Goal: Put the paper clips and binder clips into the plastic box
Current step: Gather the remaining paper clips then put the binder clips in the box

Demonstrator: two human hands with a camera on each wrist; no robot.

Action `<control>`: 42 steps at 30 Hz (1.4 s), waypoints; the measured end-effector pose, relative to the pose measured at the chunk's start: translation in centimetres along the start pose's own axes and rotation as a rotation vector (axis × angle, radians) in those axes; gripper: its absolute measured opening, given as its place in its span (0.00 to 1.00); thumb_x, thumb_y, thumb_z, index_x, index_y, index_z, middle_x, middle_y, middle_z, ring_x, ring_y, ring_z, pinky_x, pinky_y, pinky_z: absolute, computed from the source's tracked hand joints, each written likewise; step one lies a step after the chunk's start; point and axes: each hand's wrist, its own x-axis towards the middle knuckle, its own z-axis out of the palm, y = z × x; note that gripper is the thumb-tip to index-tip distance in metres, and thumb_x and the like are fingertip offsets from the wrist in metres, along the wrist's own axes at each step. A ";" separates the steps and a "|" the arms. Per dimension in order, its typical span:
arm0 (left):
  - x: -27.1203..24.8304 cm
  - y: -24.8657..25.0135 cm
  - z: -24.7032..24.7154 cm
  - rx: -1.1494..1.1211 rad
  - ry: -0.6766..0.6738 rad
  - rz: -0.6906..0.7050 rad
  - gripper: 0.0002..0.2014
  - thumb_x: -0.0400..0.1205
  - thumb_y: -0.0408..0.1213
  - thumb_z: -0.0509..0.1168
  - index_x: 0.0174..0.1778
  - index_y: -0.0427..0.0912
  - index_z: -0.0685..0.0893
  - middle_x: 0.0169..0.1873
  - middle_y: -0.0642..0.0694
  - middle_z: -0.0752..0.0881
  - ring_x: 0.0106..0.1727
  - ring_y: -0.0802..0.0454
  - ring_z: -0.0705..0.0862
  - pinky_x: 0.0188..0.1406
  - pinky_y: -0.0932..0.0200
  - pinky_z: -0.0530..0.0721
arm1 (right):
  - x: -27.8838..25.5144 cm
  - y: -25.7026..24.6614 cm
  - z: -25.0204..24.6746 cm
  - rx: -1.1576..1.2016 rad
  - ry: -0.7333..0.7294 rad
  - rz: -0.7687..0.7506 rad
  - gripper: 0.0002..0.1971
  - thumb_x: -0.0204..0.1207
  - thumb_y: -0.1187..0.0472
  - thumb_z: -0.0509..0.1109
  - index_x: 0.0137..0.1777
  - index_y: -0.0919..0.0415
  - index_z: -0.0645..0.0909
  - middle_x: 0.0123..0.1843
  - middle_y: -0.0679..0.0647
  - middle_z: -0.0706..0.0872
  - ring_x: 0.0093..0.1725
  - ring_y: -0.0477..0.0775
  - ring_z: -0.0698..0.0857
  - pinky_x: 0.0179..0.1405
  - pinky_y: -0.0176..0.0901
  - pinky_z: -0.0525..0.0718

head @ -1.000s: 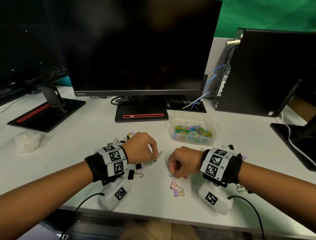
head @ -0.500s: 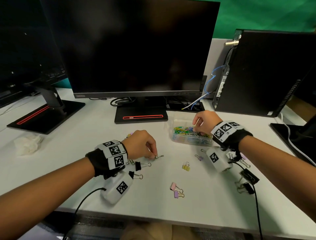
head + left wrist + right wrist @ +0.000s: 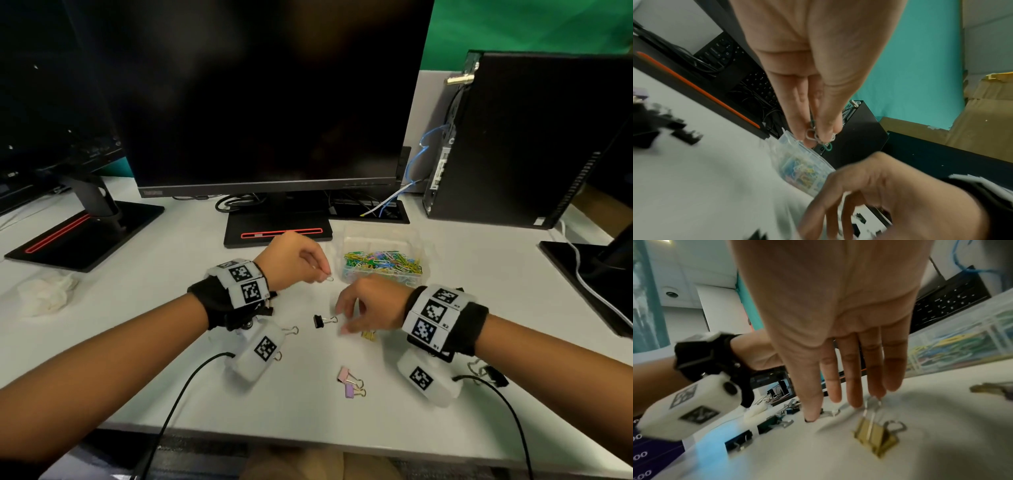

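Observation:
The clear plastic box (image 3: 407, 240) holds a heap of coloured paper clips (image 3: 382, 262). Just left of it, above the table, my left hand (image 3: 323, 274) pinches a white and a green paper clip (image 3: 816, 138) between thumb and fingers. My right hand (image 3: 346, 318) hovers low over the table with straight, spread fingers and holds nothing. Its tips are beside a black binder clip (image 3: 320, 321) and over a yellow binder clip (image 3: 369, 335), which the right wrist view shows under the fingers (image 3: 875, 434). A pink binder clip (image 3: 346, 375) and a purple one (image 3: 352, 391) lie nearer me.
More binder clips lie under my left wrist (image 3: 291, 330) and by my right wrist (image 3: 486, 371). A monitor stand (image 3: 277, 233) sits behind the hands, a PC tower (image 3: 513, 137) at the back right, and crumpled tissue (image 3: 48, 294) at the left.
My right hand came back from the box to the table by the black and yellow binder clips. My left hand rose off the table with paper clips and moved right toward the box.

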 end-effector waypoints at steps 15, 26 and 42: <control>9.4 2.9 3.7 0.297 -0.085 0.061 0.09 0.77 0.29 0.68 0.51 0.37 0.91 0.51 0.41 0.90 0.48 0.52 0.84 0.48 0.62 0.81 | -3.0 -0.8 1.6 0.053 -0.050 -0.209 0.13 0.74 0.60 0.70 0.58 0.51 0.86 0.53 0.54 0.85 0.46 0.51 0.82 0.48 0.34 0.73; 4.4 0.9 -0.2 0.519 -0.125 0.140 0.18 0.80 0.38 0.66 0.67 0.51 0.81 0.76 0.47 0.72 0.76 0.51 0.70 0.78 0.57 0.64 | -8.0 9.6 -3.1 -0.059 0.090 0.273 0.17 0.72 0.58 0.71 0.61 0.46 0.81 0.57 0.49 0.81 0.51 0.45 0.77 0.51 0.25 0.74; -5.6 -4.5 -3.4 0.620 -0.400 -0.095 0.33 0.73 0.65 0.61 0.75 0.64 0.64 0.81 0.54 0.57 0.83 0.56 0.50 0.81 0.60 0.54 | -11.7 10.5 -0.4 0.265 0.020 0.357 0.44 0.57 0.52 0.84 0.72 0.39 0.67 0.63 0.47 0.70 0.41 0.39 0.78 0.51 0.35 0.82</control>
